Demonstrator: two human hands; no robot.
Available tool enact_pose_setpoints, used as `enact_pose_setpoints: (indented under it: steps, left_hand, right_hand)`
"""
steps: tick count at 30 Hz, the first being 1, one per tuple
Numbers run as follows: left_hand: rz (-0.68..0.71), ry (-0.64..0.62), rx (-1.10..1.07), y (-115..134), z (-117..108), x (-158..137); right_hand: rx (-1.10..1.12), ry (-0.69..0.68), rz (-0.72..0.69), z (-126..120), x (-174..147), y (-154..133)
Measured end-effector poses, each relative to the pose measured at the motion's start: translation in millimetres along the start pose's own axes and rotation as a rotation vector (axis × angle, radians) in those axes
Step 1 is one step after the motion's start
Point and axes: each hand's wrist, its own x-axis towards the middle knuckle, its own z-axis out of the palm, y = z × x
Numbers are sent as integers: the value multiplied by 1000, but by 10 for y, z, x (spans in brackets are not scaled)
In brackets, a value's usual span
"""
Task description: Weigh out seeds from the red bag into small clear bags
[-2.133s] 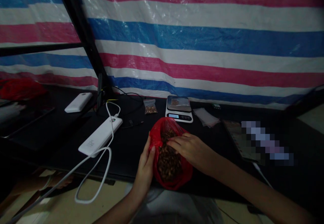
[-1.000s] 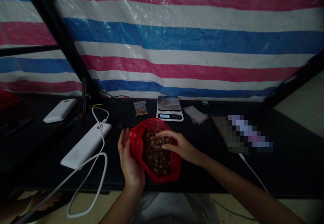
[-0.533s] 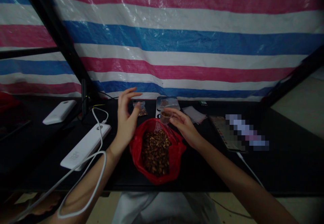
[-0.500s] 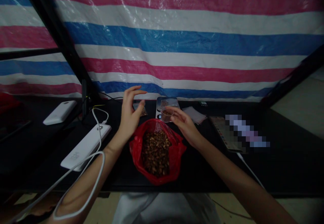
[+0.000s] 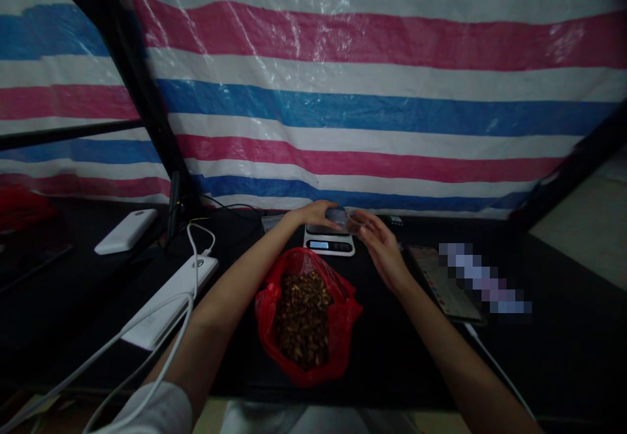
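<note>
Striped sheet (image 5: 343,114): upright behind the black table (image 5: 392,349).
Left arm: reaching diagonally inward from lower left, its hand (image 5: 313,212) above the scale, fingers curled and pinching a clear bag.
Right arm: slanting in from lower right, its hand (image 5: 385,248) partly closed around a small cup.
Red bag (image 5: 345,339): on the table between the forearms, mouth gaping upward, brown pieces (image 5: 304,316) inside.
White power bank (image 5: 169,303): left of the left forearm, long axis diagonal, white cable (image 5: 183,336) looping over.
Scale (image 5: 329,246): beyond the red bag, display facing the person; left hand covers its plate.
Clear bag (image 5: 337,217): above the scale, mouth direction unclear.
Cup (image 5: 356,223): just beside it; exact tilt unclear.
</note>
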Motion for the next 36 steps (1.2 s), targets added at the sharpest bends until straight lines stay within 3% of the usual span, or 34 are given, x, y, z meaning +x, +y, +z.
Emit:
enact_pose_setpoints:
  steps: [3, 12, 18, 21, 24, 30, 36]
  left_hand:
    - [28, -18, -29, 12, 67, 79]
    - [70, 122, -32, -47, 133, 43]
    - [110, 89, -499, 8, 95, -76]
    - [63, 138, -744, 33, 71, -177]
    - [112, 188, -926, 62, 56, -281]
    - [255, -15, -1114, 173, 35, -365]
    - [227, -29, -1177, 210, 12, -358]
  right_hand:
    - [-11, 24, -25, -51, 22, -32]
    - [-106, 22, -48, -74, 28, -26]
    - [-107, -1, -10, -41, 13, -12]
    - [-89, -9, -7, -35, 29, -6]
    - [-93, 2, -30, -36, 77, -18]
    - [-278, -70, -84, -94, 299, -174]
    - [-560, -134, -183, -201, 556, -327]
